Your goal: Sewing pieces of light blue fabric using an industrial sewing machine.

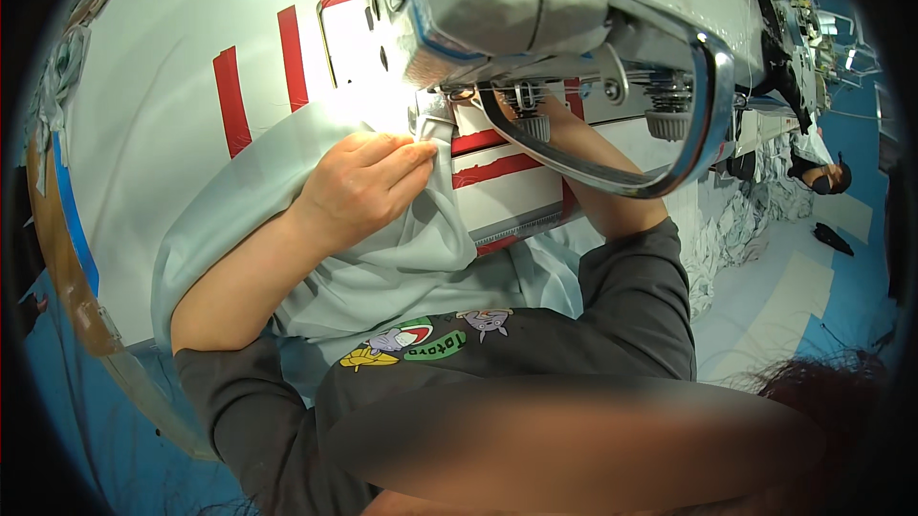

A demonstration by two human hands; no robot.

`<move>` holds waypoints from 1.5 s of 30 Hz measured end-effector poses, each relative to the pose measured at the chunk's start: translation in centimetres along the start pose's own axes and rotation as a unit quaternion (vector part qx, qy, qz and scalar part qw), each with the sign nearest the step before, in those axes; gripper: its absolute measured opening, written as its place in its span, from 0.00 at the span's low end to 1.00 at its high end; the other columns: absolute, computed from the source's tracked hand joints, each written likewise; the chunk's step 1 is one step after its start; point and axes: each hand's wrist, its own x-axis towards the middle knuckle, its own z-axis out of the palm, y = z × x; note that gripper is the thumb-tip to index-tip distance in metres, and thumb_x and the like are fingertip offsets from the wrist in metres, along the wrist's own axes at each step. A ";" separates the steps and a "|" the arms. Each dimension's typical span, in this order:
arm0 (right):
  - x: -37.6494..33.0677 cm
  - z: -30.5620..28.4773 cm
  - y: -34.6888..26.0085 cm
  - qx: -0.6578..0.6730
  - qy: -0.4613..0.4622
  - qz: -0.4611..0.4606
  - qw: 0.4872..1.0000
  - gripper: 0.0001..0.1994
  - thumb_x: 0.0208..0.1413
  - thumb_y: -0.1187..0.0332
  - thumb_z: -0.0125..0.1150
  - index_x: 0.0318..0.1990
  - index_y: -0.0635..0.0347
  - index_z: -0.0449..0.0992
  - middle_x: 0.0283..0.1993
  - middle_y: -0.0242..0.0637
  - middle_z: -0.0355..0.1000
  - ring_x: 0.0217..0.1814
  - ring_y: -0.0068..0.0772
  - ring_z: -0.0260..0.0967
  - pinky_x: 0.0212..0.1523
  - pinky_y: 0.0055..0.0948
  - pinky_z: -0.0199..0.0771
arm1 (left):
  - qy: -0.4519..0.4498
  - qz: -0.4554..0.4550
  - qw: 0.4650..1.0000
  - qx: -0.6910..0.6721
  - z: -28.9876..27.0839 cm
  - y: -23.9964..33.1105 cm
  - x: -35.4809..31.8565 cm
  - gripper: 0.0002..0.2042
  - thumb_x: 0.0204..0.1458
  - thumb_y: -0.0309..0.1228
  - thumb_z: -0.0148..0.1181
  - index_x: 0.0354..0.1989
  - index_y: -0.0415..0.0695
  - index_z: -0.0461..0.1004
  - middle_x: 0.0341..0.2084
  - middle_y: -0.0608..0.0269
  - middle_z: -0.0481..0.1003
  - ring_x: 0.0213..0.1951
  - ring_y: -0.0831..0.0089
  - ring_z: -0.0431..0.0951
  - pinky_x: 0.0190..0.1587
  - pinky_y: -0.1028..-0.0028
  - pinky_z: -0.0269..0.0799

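One pale fabric [402, 258], left hand [359, 186] fingers [416, 148] pinching

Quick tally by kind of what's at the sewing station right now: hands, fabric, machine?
Hands: 2, left hand pinching, right hand partly hidden
Pale grey-green fabric: 1
Sewing machine: 1
Red tape strips on the table: at least 4
Total: at least 8

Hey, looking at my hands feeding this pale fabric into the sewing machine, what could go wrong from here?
1. Your left hand pinches the pale fabric right beside the presser foot; fingertips might drift toward the needle area.
2. Your right hand is mostly hidden behind the machine's metal guard, so you may not see it.
3. Fabric bunches below the left hand; a fold could get stitched in.
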 end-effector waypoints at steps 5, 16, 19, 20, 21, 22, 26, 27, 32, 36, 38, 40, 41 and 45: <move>0.6 0.8 2.4 -0.014 0.032 -0.030 0.999 0.19 0.54 0.71 0.58 0.53 0.66 0.67 0.52 0.49 0.68 0.51 0.41 0.69 0.51 0.34 0.70 | 0.003 -0.005 1.000 0.003 0.1 0.2 -0.1 0.07 0.41 0.24 0.59 0.31 0.41 0.75 0.37 0.68 0.76 0.37 0.76 0.75 0.33 0.78 0.71; -10.8 8.9 -1.0 -0.020 0.221 -0.279 0.934 0.13 0.42 0.75 0.69 0.29 0.60 0.66 0.35 0.39 0.67 0.34 0.39 0.68 0.30 0.34 0.70 | -0.032 -0.028 0.998 -0.048 -0.5 0.3 0.3 0.10 0.43 0.23 0.60 0.36 0.43 0.75 0.40 0.68 0.75 0.36 0.74 0.77 0.33 0.75 0.72; -12.3 9.3 -0.3 -0.050 0.219 -0.234 0.946 0.12 0.43 0.78 0.67 0.29 0.60 0.67 0.29 0.36 0.67 0.28 0.37 0.68 0.25 0.31 0.69 | 0.018 -0.133 0.977 -0.168 -0.4 0.1 0.2 0.12 0.45 0.22 0.61 0.40 0.44 0.76 0.41 0.67 0.75 0.32 0.71 0.78 0.30 0.73 0.74; -12.0 9.1 -0.1 -0.106 0.242 -0.277 0.924 0.11 0.40 0.79 0.65 0.28 0.59 0.68 0.25 0.34 0.66 0.22 0.32 0.66 0.20 0.29 0.66 | 0.040 -0.162 0.972 -0.164 -0.4 0.0 0.4 0.14 0.46 0.20 0.62 0.42 0.46 0.76 0.40 0.68 0.74 0.29 0.70 0.78 0.29 0.73 0.76; -12.2 9.0 -0.3 -0.102 0.248 -0.275 0.923 0.11 0.40 0.79 0.65 0.28 0.59 0.68 0.25 0.34 0.66 0.22 0.32 0.66 0.20 0.29 0.66 | 0.035 -0.157 0.973 -0.164 -0.5 0.0 0.5 0.14 0.46 0.20 0.62 0.42 0.46 0.76 0.40 0.68 0.74 0.29 0.70 0.78 0.29 0.73 0.76; -12.3 8.5 -0.9 -0.174 0.244 -0.312 0.901 0.11 0.37 0.78 0.64 0.28 0.58 0.67 0.26 0.34 0.66 0.23 0.31 0.67 0.20 0.28 0.66 | 0.022 -0.150 0.978 -0.141 -0.5 0.1 0.7 0.15 0.45 0.20 0.62 0.43 0.47 0.76 0.39 0.68 0.74 0.30 0.71 0.78 0.28 0.74 0.75; -12.9 8.6 -1.6 -0.314 0.180 -0.354 0.862 0.12 0.31 0.75 0.60 0.29 0.57 0.69 0.31 0.34 0.67 0.26 0.29 0.68 0.22 0.25 0.69 | -0.036 -0.036 0.998 -0.033 -0.4 -0.9 1.5 0.15 0.43 0.21 0.60 0.42 0.48 0.77 0.36 0.71 0.72 0.32 0.77 0.76 0.26 0.77 0.73; -13.0 8.4 -1.8 -0.316 0.179 -0.354 0.862 0.12 0.31 0.75 0.60 0.29 0.57 0.69 0.31 0.34 0.67 0.26 0.29 0.68 0.22 0.25 0.69 | -0.034 -0.036 0.998 -0.033 -0.3 -0.9 1.7 0.15 0.43 0.21 0.60 0.42 0.48 0.77 0.36 0.71 0.72 0.32 0.77 0.76 0.26 0.77 0.73; -11.3 7.1 -2.0 -0.178 0.085 -0.397 0.896 0.11 0.41 0.76 0.61 0.35 0.60 0.72 0.35 0.37 0.70 0.31 0.36 0.71 0.26 0.27 0.72 | -0.005 0.039 0.999 0.037 0.1 -1.1 1.7 0.12 0.41 0.24 0.60 0.37 0.46 0.77 0.34 0.73 0.70 0.30 0.80 0.74 0.26 0.78 0.71; -6.2 2.6 -0.7 -0.203 0.267 -0.332 0.882 0.10 0.48 0.72 0.64 0.40 0.56 0.76 0.39 0.41 0.72 0.37 0.45 0.71 0.38 0.37 0.72 | 0.028 0.034 0.998 0.052 0.6 -0.9 1.3 0.07 0.43 0.25 0.61 0.32 0.47 0.76 0.28 0.72 0.67 0.27 0.80 0.72 0.22 0.77 0.67; -2.8 1.6 0.5 -0.260 0.303 -0.327 0.857 0.14 0.39 0.73 0.65 0.37 0.60 0.74 0.35 0.39 0.68 0.38 0.45 0.68 0.36 0.38 0.73 | 0.033 0.024 0.998 0.053 0.9 -0.7 1.0 0.05 0.44 0.25 0.61 0.30 0.47 0.75 0.27 0.72 0.67 0.26 0.80 0.72 0.21 0.77 0.67; -0.5 1.0 0.7 -0.279 0.151 -0.170 0.933 0.14 0.38 0.71 0.67 0.36 0.63 0.75 0.41 0.46 0.71 0.48 0.48 0.68 0.44 0.40 0.71 | 0.046 0.024 0.997 0.059 0.9 -0.8 0.7 0.03 0.45 0.25 0.61 0.26 0.46 0.73 0.25 0.73 0.66 0.25 0.81 0.71 0.20 0.78 0.65; 0.7 0.7 1.1 -0.237 0.036 -0.062 0.969 0.14 0.38 0.71 0.67 0.36 0.63 0.76 0.44 0.49 0.72 0.52 0.48 0.67 0.48 0.41 0.70 | 0.050 0.023 0.997 0.060 0.9 -0.7 0.8 0.03 0.45 0.25 0.61 0.26 0.46 0.73 0.25 0.73 0.66 0.25 0.81 0.71 0.20 0.78 0.65; -0.1 2.1 3.3 -0.329 0.080 -0.160 0.927 0.20 0.53 0.60 0.54 0.54 0.50 0.71 0.46 0.48 0.72 0.54 0.47 0.68 0.52 0.43 0.67 | 0.069 0.016 0.995 0.070 0.9 -0.6 1.0 0.03 0.45 0.25 0.60 0.25 0.46 0.73 0.24 0.73 0.65 0.24 0.82 0.69 0.19 0.79 0.62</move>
